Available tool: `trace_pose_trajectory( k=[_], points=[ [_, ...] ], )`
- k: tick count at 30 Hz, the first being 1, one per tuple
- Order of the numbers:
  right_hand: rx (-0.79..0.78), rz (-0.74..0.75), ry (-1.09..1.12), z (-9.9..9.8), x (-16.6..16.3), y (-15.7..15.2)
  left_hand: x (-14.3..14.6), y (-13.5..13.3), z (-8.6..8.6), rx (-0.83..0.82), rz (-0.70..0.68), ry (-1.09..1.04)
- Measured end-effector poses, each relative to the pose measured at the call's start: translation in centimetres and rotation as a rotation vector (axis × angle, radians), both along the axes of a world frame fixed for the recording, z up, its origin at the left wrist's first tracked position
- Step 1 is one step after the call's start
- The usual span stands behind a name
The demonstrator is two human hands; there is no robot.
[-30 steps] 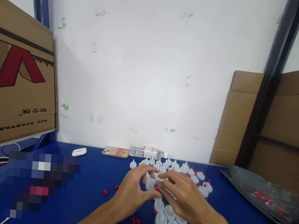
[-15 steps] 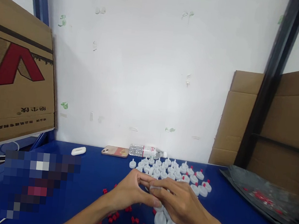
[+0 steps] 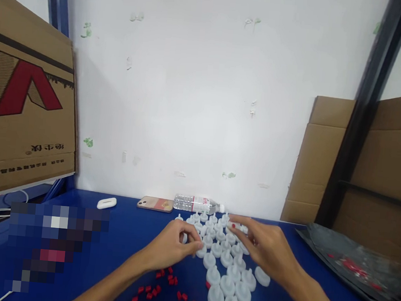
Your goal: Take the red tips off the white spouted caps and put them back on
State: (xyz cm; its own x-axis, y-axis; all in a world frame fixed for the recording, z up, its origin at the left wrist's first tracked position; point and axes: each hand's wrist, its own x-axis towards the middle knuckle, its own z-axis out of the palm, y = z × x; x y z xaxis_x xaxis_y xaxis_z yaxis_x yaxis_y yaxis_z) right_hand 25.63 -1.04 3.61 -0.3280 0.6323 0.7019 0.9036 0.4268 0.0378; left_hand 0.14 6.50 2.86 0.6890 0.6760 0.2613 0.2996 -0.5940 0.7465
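Note:
Several white plastic caps (image 3: 226, 284) stand in rows on the blue table (image 3: 126, 237). Small red plugs (image 3: 155, 289) lie scattered to their left. My left hand (image 3: 172, 249) rests at the left edge of the rows. Its fingers are curled in a pinch beside a white cap (image 3: 201, 251), and what they hold is hidden. My right hand (image 3: 265, 247) reaches over the far right of the rows, and its fingertips pinch a white cap with a red plug (image 3: 234, 226).
A phone (image 3: 155, 204), a lying water bottle (image 3: 198, 203) and a white earbud case (image 3: 106, 203) sit by the wall. A cardboard box (image 3: 24, 121) leans at left, flat cardboard (image 3: 321, 161) at right. A dark plastic bag (image 3: 355, 265) with red pieces lies at right.
My hands were joined over the caps and have come apart. The right hand moved up and right with a capped piece. The left hand stayed near the rows' left edge.

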Motion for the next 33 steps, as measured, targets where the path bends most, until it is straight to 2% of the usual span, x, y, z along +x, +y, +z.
trace_pose_trajectory(
  k=[2, 5, 8, 11, 17, 26, 33],
  points=[
    [-0.108, -0.133, -0.01, 0.7, 1.5, 0.2, -0.5, 0.3, 0.4, 0.059, -0.022, 0.08],
    [-0.304, -0.216, 0.013, 1.3, 3.3, 0.5, -1.1, 0.4, 0.9, 0.068, -0.116, 0.155],
    [-0.46, -0.26, 0.036, 1.4, 4.4, 0.7, -1.6, 0.5, 0.8, -0.003, -0.217, 0.254],
    [-0.541, -0.292, 0.013, 1.2, 4.9, 0.9, -1.7, 0.7, 0.0, -0.067, -0.28, 0.344],
    [-0.695, -0.254, 0.054, 0.8, 5.3, 0.9, -1.7, 1.1, -0.9, -0.096, -0.301, 0.402],
    [-0.769, -0.247, 0.067, -0.2, 5.0, 1.3, -1.8, 0.7, -0.2, -0.143, -0.313, 0.42],
    [-0.716, -0.283, 0.028, -0.1, 4.1, 1.4, -1.9, 0.7, -0.3, -0.143, -0.276, 0.45]
  ],
)
